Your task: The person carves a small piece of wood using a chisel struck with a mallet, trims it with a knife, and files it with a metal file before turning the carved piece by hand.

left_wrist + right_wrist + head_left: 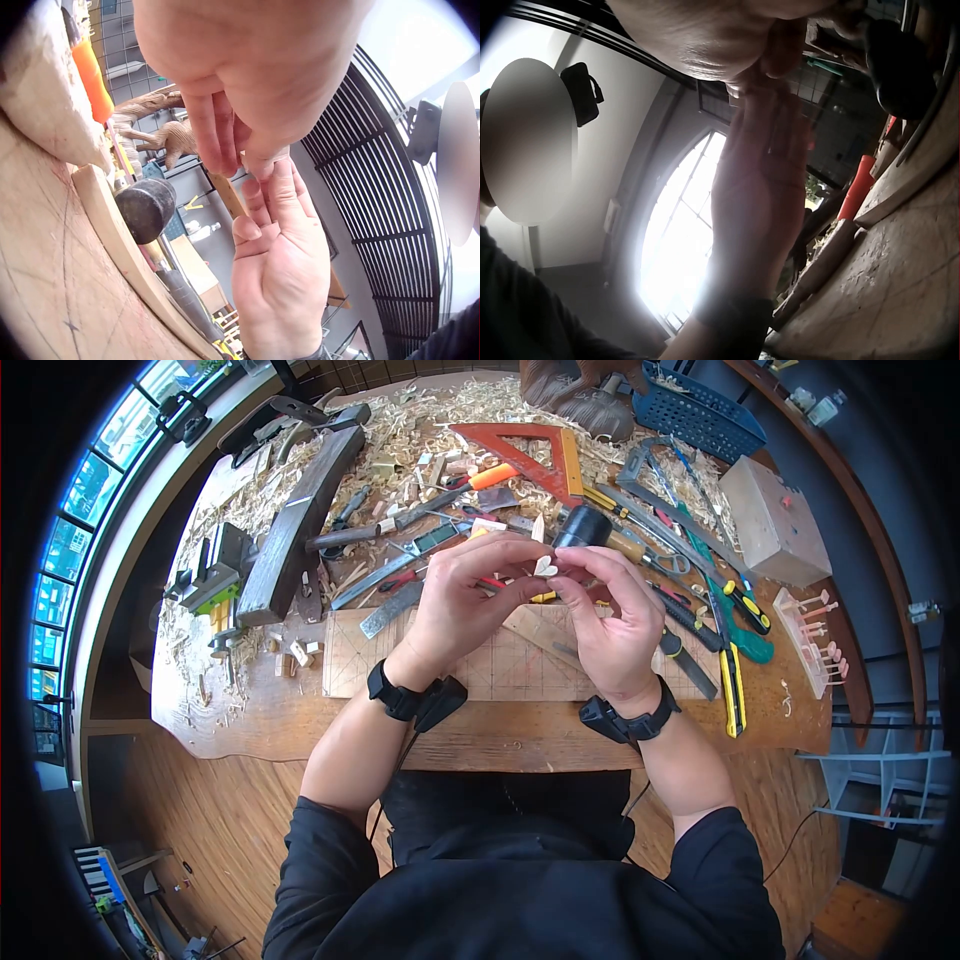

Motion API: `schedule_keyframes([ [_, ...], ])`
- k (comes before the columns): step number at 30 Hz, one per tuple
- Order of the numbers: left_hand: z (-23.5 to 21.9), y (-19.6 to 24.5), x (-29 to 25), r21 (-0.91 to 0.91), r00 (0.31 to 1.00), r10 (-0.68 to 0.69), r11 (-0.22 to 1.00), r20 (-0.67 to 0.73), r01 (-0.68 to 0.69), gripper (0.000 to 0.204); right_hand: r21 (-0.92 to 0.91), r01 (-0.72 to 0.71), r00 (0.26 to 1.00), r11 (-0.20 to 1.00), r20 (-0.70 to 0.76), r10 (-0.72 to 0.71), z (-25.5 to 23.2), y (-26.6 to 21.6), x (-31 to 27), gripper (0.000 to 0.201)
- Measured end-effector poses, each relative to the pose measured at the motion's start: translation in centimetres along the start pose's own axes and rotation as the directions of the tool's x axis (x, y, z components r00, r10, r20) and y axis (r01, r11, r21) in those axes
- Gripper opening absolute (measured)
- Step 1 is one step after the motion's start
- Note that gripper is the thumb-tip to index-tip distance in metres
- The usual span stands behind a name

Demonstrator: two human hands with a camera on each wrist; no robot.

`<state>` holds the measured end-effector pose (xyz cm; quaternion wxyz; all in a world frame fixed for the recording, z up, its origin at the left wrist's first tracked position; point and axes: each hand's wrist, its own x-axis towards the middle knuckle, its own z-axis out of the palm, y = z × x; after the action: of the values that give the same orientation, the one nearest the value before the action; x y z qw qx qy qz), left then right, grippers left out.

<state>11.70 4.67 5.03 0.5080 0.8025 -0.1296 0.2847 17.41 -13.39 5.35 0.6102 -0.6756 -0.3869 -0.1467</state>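
Observation:
In the head view, a small pale heart-shaped piece [545,568] is held up between both hands above the bench. My left hand [470,588] pinches it from the left with thumb and fingertips, and my right hand [618,615] pinches its right side. The fingertips of the two hands meet around it, covering part of its edge. In the left wrist view the right hand [281,281] shows its palm, fingertips close to the left hand's. A ruled wooden board [470,675] lies below the hands, and a black mallet head [584,528] is just beyond them.
Wood shavings [450,405] and many hand tools cover the bench. A red triangular square [530,455] lies at the back, a blue basket [690,415] behind it. At right are a wooden block [780,525] and yellow utility knife [735,695]; at left, a vise [215,575].

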Motion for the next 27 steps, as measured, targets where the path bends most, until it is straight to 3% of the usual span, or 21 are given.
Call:
schedule_keyframes([
  [8,0.2,-1.0,-0.2,-0.075,0.998,-0.014,0.997,-0.069,0.009,0.028,-0.051,0.037,0.998,0.998,0.044,-0.035,-0.1,0.6,-0.1,0.027],
  [19,-0.1,-0.7,-0.1,0.028,0.996,0.04,0.999,-0.075,-0.038,0.029,-0.017,0.016,0.997,1.0,0.076,-0.014,0.2,0.4,-0.1,0.032],
  [27,-0.2,-0.3,-0.2,0.018,0.999,-0.015,1.0,-0.051,0.016,0.031,-0.027,0.014,0.997,1.0,0.071,-0.012,0.2,0.4,-0.1,0.032],
])
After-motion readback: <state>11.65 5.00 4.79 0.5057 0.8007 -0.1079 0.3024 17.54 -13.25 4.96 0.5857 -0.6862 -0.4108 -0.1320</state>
